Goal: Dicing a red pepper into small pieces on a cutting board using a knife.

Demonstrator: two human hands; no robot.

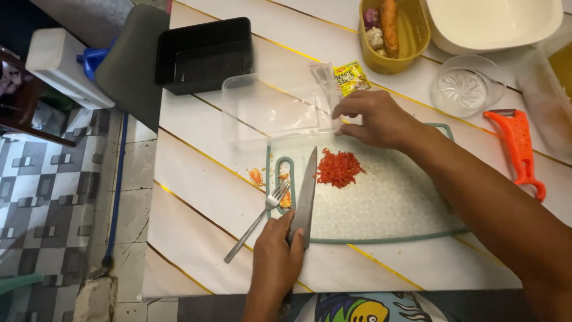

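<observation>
Left hand (275, 256) closed on knife (306, 194), right hand (376, 119) pinching clear container (277, 110) rim; red pile (338, 168) already chopped on cutting board (393, 203), not yet moved.

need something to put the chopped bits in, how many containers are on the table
5: a black tray, a clear tub by the right hand, a yellow tub, a cream basin, a clear one cut off right.
</observation>
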